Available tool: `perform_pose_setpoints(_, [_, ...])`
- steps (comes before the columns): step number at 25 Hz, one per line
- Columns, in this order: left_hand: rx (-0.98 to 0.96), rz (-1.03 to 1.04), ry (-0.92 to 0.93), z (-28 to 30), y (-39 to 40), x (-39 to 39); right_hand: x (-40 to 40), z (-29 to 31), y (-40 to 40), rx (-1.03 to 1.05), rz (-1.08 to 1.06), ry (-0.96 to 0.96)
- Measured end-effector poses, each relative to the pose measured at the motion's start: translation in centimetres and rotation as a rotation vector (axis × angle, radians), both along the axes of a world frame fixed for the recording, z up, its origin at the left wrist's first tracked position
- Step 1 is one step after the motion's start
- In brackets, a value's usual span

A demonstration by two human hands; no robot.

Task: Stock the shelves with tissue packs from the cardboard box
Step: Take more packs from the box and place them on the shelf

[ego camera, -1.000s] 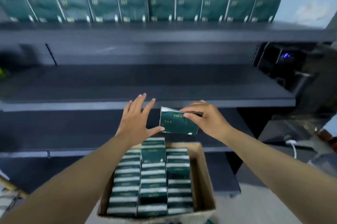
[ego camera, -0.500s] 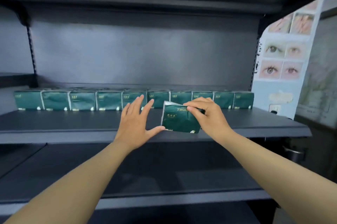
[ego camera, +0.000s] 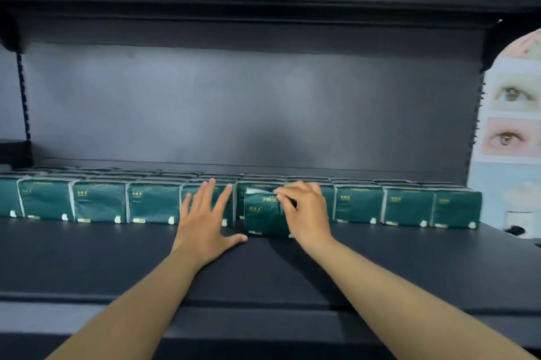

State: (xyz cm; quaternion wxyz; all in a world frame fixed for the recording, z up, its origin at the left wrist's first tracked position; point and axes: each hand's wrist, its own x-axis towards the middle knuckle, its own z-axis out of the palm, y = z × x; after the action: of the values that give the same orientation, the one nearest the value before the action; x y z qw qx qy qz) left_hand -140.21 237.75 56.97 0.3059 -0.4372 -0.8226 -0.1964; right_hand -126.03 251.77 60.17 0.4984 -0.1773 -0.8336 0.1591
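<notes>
now right hand point(ego camera: 307, 213) sets tissue pack point(ego camera: 262, 217) on shelf point(ego camera: 117, 257).

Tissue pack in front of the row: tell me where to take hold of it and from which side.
Pinch the tissue pack at its top edge from above, as the right hand does: it stands upright, its back against the row.
</notes>
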Motion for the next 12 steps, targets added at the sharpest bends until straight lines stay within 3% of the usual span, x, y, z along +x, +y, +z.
perform_pose_setpoints(5, [-0.007, 0.079, -0.014, -0.2, 2.7, -3.1, -6.4, -0.7, 2.7, 0.011, -0.02, -0.084])
perform_pose_setpoints(9, [-0.034, 0.098, -0.01, -0.4, 3.6, -4.6, -6.8, -2.2, 3.4, 0.122, 0.004, -0.299])
perform_pose_setpoints(12, [-0.027, 0.106, -0.004, -0.4, 3.6, -4.7, -6.9, -2.1, 3.4, 0.16, -0.04, -0.318])
